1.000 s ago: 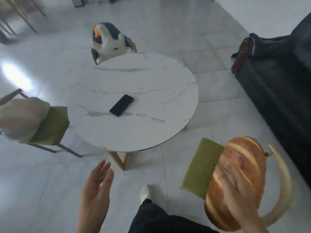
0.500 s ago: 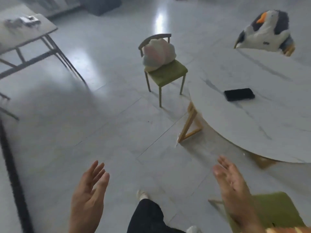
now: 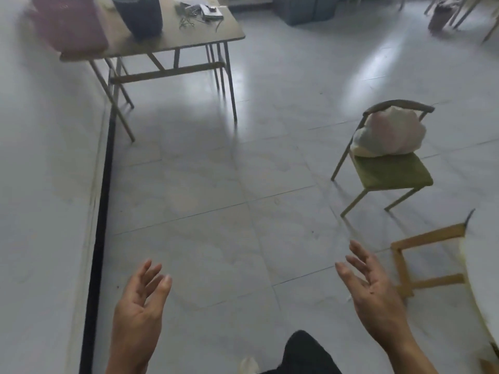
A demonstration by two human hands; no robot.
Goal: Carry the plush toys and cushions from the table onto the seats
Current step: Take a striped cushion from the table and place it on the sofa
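A pale pink and white cushion (image 3: pixel 388 134) lies on the green seat of a wooden chair (image 3: pixel 391 171) at the right. Only the edge of the round white marble table (image 3: pixel 483 265) shows at the far right, with its wooden leg frame (image 3: pixel 421 263) below it. My left hand (image 3: pixel 140 311) hangs at the lower left with straight fingers and holds nothing. At the lower right my right hand (image 3: pixel 375 290) is also spread and holds nothing. The penguin plush and the bread cushion are out of view.
A folding table (image 3: pixel 172 39) stands at the upper left with a dark bag (image 3: pixel 140 14), a maroon box (image 3: pixel 70 22) and small items on it. A white wall with a black baseboard (image 3: pixel 100 211) runs along the left. Grey floor tiles stretch between.
The view has swung left, away from the round table; the penguin plush and phone have left the view. My right hand let go of the bread cushion. Both hands stay spread.
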